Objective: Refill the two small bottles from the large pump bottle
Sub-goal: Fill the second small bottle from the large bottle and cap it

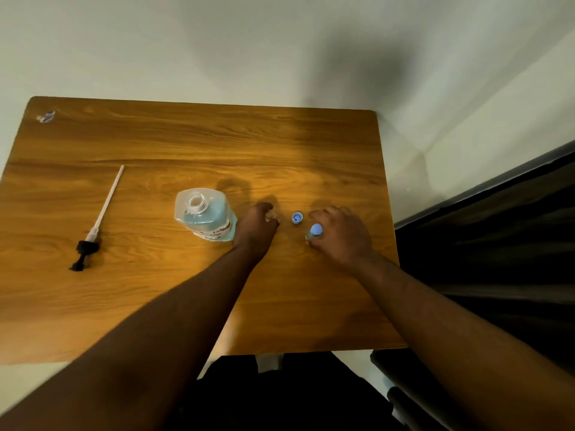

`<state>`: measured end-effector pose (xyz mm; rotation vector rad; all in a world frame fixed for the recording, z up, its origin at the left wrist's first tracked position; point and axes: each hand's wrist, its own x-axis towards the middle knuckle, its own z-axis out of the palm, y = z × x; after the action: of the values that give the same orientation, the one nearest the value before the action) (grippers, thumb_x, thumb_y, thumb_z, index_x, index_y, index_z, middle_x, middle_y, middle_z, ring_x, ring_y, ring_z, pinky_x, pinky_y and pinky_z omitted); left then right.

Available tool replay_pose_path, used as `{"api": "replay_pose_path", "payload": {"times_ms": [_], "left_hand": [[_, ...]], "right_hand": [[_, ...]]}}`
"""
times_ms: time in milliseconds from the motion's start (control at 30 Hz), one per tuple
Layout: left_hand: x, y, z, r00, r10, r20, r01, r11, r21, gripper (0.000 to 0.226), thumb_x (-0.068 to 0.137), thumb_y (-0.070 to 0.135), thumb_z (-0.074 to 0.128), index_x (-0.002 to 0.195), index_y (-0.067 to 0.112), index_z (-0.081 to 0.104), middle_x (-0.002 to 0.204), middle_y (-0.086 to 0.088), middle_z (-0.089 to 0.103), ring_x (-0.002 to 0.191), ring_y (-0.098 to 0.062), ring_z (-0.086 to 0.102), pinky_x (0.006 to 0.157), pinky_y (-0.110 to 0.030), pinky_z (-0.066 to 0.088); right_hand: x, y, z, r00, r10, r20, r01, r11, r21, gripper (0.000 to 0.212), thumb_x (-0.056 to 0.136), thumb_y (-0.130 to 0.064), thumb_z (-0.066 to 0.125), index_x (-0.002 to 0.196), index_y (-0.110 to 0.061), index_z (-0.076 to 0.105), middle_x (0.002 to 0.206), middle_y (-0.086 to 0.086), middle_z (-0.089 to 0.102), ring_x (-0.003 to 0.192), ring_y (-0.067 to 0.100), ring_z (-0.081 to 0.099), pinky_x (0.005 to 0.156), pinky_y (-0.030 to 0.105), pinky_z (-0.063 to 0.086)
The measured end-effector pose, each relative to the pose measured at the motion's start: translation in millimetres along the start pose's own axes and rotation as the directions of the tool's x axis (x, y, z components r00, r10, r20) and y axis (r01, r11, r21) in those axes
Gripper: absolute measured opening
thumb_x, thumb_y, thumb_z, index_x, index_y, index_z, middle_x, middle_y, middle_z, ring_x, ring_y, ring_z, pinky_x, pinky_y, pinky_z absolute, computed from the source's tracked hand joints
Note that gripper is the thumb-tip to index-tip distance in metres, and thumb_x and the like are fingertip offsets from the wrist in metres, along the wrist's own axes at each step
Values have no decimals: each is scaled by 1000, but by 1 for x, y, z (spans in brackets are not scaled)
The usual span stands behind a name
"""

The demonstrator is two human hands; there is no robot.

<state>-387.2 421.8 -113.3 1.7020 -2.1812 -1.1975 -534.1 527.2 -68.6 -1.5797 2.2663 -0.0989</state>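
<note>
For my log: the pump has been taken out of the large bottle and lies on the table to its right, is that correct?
Not quite: the head view shows the pump lying left of the large bottle on the table, not right. It is indeed out of the bottle.

Brown wooden table [186,144] against pale wall [217,42]. Dark furniture [497,228] at right. Soft shadows on wall.

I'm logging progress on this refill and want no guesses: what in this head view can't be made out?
- Small bottle under the left hand: only a pale sliver shows, the fingers hide it, fill level unknown.
- Second small bottle: its blue cap shows, the right hand covers the body.
- Large bottle label: too blurred to read.
- Sticker at the table's far left corner: too small to identify.
</note>
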Motion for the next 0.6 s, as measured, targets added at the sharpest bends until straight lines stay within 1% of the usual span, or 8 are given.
{"api": "replay_pose_path", "payload": {"times_ms": [100, 200, 267, 367, 400, 467, 533, 600], "left_hand": [[-24, 1, -7, 996, 81, -26, -81, 997, -3, 48, 90, 23, 65, 135, 13, 53, 130, -11, 63, 117, -27, 60, 94, -35, 47], [-54, 3, -22, 971, 233, -62, -237, 970, -60, 54, 96, 19, 57, 146, 12, 39, 134, -14, 56, 121, -26, 54, 94, -30, 41], [-74, 4, -37, 943, 318, -96, -328, 938, -115, 59, 97, 20, 54, 150, 14, 29, 129, -13, 55, 114, -22, 53, 91, -26, 39], [-104, -1, -68, 926, 348, -146, -376, 881, -287, 69, 93, 22, 63, 150, 24, 24, 111, -1, 56, 100, -11, 55, 85, -22, 48], [-111, -5, -79, 929, 331, -168, -371, 852, -370, 68, 89, 22, 69, 145, 28, 30, 104, 2, 56, 97, -9, 58, 83, -22, 53], [-122, -13, -98, 929, 280, -243, -364, 816, -450, 51, 80, 19, 78, 119, 25, 46, 98, 3, 60, 96, -11, 64, 83, -30, 57], [-126, -21, -117, 927, 219, -304, -350, 796, -494, 36, 76, 17, 82, 98, 17, 53, 96, 1, 65, 95, -12, 66, 81, -33, 58], [-128, -28, -134, 931, 160, -329, -328, 763, -557, 30, 76, 15, 81, 96, 15, 58, 95, 3, 66, 93, -8, 65, 74, -23, 57]], "right_hand": [[-3, -1, -6, 998, -18, -66, 16, 999, -31, 54, 81, -47, 68, 128, -25, 54, 125, 0, 58, 114, 22, 50, 92, 35, 45], [-3, -12, -15, 989, -43, -143, 42, 999, -7, 48, 82, -45, 66, 123, -21, 59, 121, 2, 60, 112, 23, 51, 92, 38, 45], [-2, -21, -19, 985, -45, -169, 57, 996, 70, 43, 83, -40, 68, 121, -19, 62, 118, 3, 60, 112, 22, 51, 91, 36, 45], [-1, -46, -18, 986, -48, -158, 92, 954, 286, 41, 81, -31, 73, 119, -20, 64, 118, 3, 58, 109, 19, 53, 86, 31, 47], [0, -57, -17, 987, -49, -150, 101, 927, 362, 42, 79, -29, 74, 119, -20, 64, 118, 3, 58, 106, 15, 53, 83, 28, 46], [2, -79, -16, 990, -52, -135, 113, 857, 503, 51, 75, -25, 79, 123, -20, 62, 120, 1, 56, 100, 9, 52, 80, 24, 44], [5, -102, -12, 990, -79, -121, 137, 772, 620, 65, 71, -23, 82, 130, -23, 56, 127, -5, 49, 109, 6, 49, 85, 30, 50], [10, -124, -6, 991, -108, -76, 130, 711, 691, 80, 68, -27, 84, 138, -31, 46, 138, -8, 40, 126, 9, 41, 91, 42, 51]]}}
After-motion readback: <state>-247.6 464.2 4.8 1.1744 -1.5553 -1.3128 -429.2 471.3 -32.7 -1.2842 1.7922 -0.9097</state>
